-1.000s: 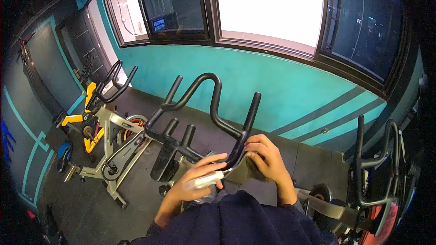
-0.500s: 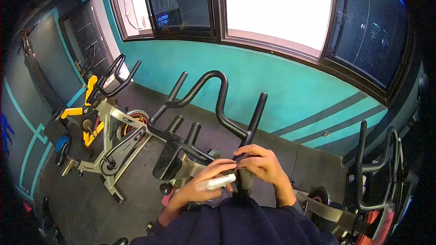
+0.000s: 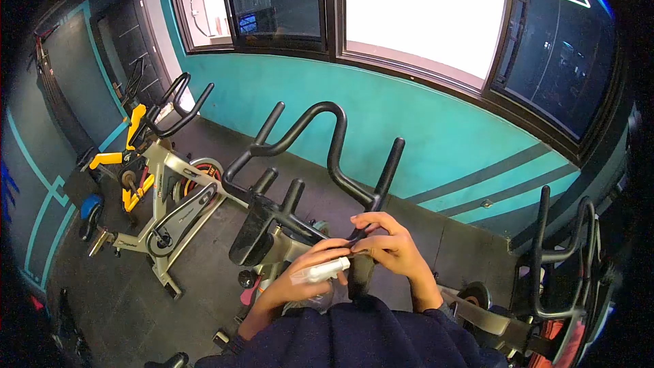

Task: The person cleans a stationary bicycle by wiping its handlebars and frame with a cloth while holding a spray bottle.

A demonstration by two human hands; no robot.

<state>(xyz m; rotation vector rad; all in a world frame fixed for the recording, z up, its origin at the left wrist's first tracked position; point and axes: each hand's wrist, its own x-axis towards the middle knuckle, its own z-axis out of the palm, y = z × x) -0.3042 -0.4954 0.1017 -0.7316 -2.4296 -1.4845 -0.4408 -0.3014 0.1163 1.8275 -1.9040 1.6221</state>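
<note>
A spray bottle [image 3: 323, 271] with a white trigger head sits in my left hand [image 3: 300, 281]. Its clear lower part shows faintly beneath my palm. My right hand [image 3: 394, 249] is closed, its bent fingertips meeting the fingers of my left hand. What those fingertips pinch is hidden. Just under them a dark narrow piece [image 3: 362, 276] hangs or stands; whether it is cloth or a saddle I cannot tell. Both hands are right behind the black handlebar [image 3: 338, 140] of an exercise bike, close to its right-hand end.
Another exercise bike [image 3: 160, 197], silver, stands to the left, with a yellow frame [image 3: 136, 194] behind it. To the right is a further bike's handlebar [image 3: 545, 252]. A teal wall [image 3: 395, 116] with windows runs across the front, above dark floor matting [image 3: 129, 293].
The view has shifted slightly. My hands stay together at nearly the same spot, and the spray bottle has moved a little left in my left hand's grip.
</note>
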